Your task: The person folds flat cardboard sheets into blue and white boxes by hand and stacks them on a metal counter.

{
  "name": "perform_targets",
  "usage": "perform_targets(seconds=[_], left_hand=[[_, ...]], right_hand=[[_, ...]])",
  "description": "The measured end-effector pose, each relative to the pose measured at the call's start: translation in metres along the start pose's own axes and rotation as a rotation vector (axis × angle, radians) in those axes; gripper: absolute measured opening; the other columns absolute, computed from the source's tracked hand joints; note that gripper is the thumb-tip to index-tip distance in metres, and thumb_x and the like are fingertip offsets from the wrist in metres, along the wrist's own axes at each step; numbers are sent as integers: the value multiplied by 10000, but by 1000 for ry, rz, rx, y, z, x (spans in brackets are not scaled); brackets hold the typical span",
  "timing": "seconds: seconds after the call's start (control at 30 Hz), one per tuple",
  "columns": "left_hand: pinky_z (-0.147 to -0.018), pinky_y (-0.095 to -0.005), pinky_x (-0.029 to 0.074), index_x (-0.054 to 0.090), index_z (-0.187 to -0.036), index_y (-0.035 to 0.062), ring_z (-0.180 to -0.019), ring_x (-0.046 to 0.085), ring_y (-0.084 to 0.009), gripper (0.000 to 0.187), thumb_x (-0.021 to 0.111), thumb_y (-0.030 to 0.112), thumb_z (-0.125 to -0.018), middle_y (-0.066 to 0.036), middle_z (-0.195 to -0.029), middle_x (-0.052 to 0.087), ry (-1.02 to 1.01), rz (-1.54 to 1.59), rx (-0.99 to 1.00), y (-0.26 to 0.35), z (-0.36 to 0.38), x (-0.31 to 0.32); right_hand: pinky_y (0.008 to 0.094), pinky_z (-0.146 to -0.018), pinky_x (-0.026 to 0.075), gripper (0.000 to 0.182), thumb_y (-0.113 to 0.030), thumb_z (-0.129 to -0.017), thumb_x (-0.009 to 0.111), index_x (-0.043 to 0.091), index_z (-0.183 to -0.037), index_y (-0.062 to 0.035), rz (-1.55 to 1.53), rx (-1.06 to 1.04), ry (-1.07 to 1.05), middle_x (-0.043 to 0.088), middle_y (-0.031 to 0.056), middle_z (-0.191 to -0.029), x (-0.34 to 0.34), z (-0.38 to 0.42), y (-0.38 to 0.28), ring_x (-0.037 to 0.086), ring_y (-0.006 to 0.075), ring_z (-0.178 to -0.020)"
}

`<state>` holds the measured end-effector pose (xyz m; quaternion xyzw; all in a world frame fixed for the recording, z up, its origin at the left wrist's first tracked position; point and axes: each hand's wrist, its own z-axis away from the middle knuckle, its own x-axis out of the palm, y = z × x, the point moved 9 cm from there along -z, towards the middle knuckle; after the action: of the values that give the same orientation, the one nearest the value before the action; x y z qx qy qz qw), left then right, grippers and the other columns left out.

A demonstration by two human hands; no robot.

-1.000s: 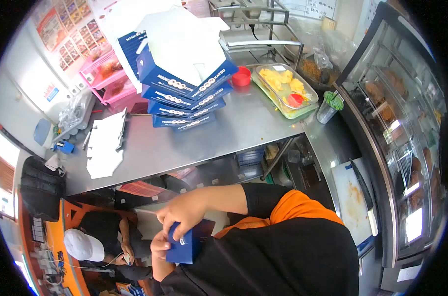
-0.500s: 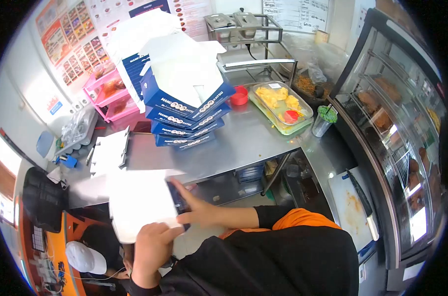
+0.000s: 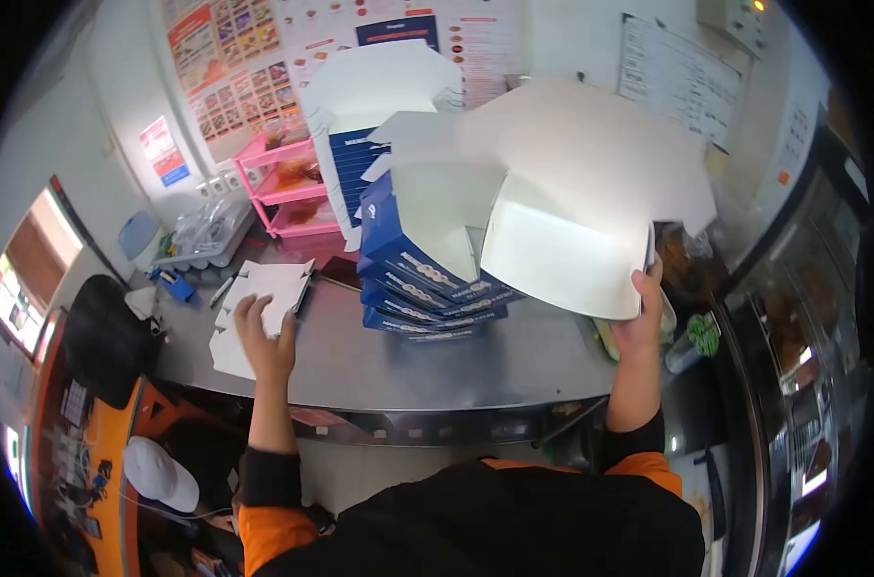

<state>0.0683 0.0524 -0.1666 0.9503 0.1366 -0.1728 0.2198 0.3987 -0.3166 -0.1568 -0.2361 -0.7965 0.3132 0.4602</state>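
Observation:
My right hand (image 3: 641, 319) grips the side wall of a takeaway box (image 3: 567, 252), its white inside facing me and its large lid flap raised. That box overlaps the right part of a stack of nested blue boxes (image 3: 408, 252) in this view. Over at the left, my left hand (image 3: 267, 338) is empty, its fingers apart and bent. It hovers at a pile of flat white box blanks (image 3: 281, 281) on the steel counter (image 3: 360, 370).
Behind the stack stands another open box (image 3: 384, 87). A pink rack (image 3: 293, 213) and a grey tray of plastic bags (image 3: 206, 236) line the back left. A green-filled cup (image 3: 697, 341) and a glass display case (image 3: 793, 385) are at right. Someone in a white cap (image 3: 160, 476) sits lower left.
Both hands were together on the white box at the left. My right hand has carried it right and up beside the stack; my left hand has let go and reached to the blanks.

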Motion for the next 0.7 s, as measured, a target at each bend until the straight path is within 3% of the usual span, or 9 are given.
perform_targets(seconds=[0.1,0.2,0.3,0.43,0.5,0.63,0.7], left_hand=[[-882,-386,381,563,-994,54,-1044,447,-336,370,692,165,-665,-177,-1117,462,-182,-231,-216,-99,8,74],[-853,-388,408,590,-982,64,-1011,474,-318,367,693,195,-656,-156,-1123,469,-280,-278,-387,-133,21,109],[-849,-390,414,593,-982,70,-999,480,-315,368,687,221,-660,-148,-1124,474,-353,-295,-479,-153,37,129],[-853,-384,420,600,-1000,86,-1007,489,-309,382,681,256,-668,-141,-1124,480,-422,-333,-539,-166,46,133],[-860,-380,421,599,-1016,94,-1028,486,-303,396,679,269,-670,-139,-1141,478,-470,-374,-564,-174,43,131],[-870,-377,421,594,-1034,101,-1049,483,-294,418,673,296,-673,-135,-1168,472,-534,-409,-579,-198,32,133],[-878,-376,418,590,-1045,103,-1057,480,-294,434,671,318,-677,-127,-1177,470,-580,-401,-612,-208,28,138]], right_hand=[[301,-787,431,532,-244,-719,552,363,-1185,-71,224,124,-92,503,94,-1009,20,-46,21,513,181,-928],[276,-761,411,528,-206,-736,576,356,-1188,-42,324,287,-239,498,115,-965,46,-69,35,492,179,-892],[276,-773,401,531,-226,-750,576,352,-1195,-41,481,189,-264,497,112,-949,52,-96,45,483,176,-899],[304,-873,351,481,-252,-749,588,443,-1144,-20,766,40,-332,505,145,-1052,62,-121,58,466,226,-1000],[296,-898,330,486,-255,-742,590,457,-1127,9,656,164,-314,487,142,-1110,68,-123,56,451,220,-1032],[286,-899,325,457,-238,-747,584,469,-1110,15,616,85,-291,486,128,-1094,52,-144,44,437,204,-1036],[284,-906,319,455,-250,-776,574,462,-1126,17,782,8,-319,482,126,-1100,54,-146,45,431,194,-1037]])
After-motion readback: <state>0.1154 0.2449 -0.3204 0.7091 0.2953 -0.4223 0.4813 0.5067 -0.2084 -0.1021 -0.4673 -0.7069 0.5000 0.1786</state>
